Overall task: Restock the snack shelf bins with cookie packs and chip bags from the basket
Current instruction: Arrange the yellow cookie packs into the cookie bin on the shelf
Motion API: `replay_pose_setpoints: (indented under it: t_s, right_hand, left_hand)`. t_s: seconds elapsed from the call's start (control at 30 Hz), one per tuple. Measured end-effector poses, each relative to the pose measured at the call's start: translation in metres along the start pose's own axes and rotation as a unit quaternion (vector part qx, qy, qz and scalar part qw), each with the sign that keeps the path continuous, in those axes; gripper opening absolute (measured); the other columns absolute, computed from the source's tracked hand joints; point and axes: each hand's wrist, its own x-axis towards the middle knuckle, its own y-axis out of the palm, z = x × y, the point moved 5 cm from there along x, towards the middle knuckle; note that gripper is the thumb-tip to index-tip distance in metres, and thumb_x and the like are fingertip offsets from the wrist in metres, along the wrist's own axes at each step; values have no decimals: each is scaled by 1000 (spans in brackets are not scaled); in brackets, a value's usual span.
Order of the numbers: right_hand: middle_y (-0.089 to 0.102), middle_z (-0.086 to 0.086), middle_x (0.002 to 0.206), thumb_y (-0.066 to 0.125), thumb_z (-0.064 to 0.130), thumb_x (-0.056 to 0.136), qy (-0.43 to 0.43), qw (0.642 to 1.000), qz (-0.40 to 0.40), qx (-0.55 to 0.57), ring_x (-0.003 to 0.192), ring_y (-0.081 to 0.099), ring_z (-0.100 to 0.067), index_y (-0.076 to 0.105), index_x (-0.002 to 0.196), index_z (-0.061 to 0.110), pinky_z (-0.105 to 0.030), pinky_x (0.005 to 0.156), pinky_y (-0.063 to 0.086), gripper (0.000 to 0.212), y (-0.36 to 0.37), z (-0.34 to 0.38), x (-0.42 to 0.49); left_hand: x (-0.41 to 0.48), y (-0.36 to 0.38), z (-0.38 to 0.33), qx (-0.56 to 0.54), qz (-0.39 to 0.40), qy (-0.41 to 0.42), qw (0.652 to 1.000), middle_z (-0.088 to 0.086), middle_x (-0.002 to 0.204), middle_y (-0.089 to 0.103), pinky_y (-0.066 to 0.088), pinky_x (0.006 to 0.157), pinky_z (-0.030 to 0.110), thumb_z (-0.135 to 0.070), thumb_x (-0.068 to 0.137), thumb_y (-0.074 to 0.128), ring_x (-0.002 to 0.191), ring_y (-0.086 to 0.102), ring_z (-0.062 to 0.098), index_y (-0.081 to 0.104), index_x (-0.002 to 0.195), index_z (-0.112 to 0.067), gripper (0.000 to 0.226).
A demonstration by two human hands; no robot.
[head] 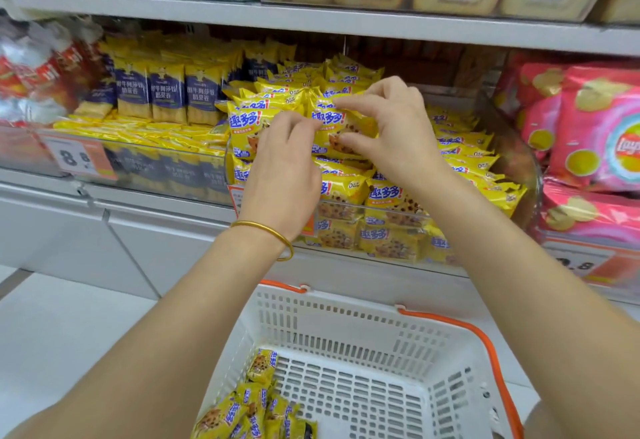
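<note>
Cookie pack (332, 122) sits upright at the top front of the yellow pile in the clear bin (530, 175), label facing out, prob. being squared into the front row so the brand reads from the aisle. Right hand (394, 134) pinches it: index finger over the top edge, thumb under the lower part, other fingers lifted clear. Left hand (284, 168) has fingers curled at the pack's left edge. It looks like a pinch too, tho the fingertips are partly hidden behind the knuckles. Two-handed hold makes sense: soft crinkly wrapper, pile already heaped above the bin wall, so one loose pack could slide off.

Basket (349, 314) is directly below btwn the forearms, kept close for short reaches. Loose packs (242, 404) remain in its near-left corner, so cookie restock isn't finished. No chips visible in it.

Pink chip bags (588, 120) fill the next bin to the right, blue-yellow wafer packs (166, 92) the one to the left.
</note>
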Motion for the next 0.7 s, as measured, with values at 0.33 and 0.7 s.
replay_pose_setpoints:
  t_s: [0.33,0.7]
  right_hand:
    - [52,-4,105,67,14,81,-43,987,-153,22,97,49,-20,63,107,15,-28,80,40,26,-27,16,-36]
    - [58,-7,103,52,6,86,98,911,370,152,96,56,-23,62,107,13,-38,85,45,24,208,11,-230]
  left_hand:
    - [-15,-17,-6,9,-10,57,998,18,117,51,47,88,40,8,81,48,106,52,31,57,120,1,40]
    - [-120,-7,25,170,324,37,930,9,115,53,44,88,48,-18,90,43,110,48,31,58,113,-12,29]
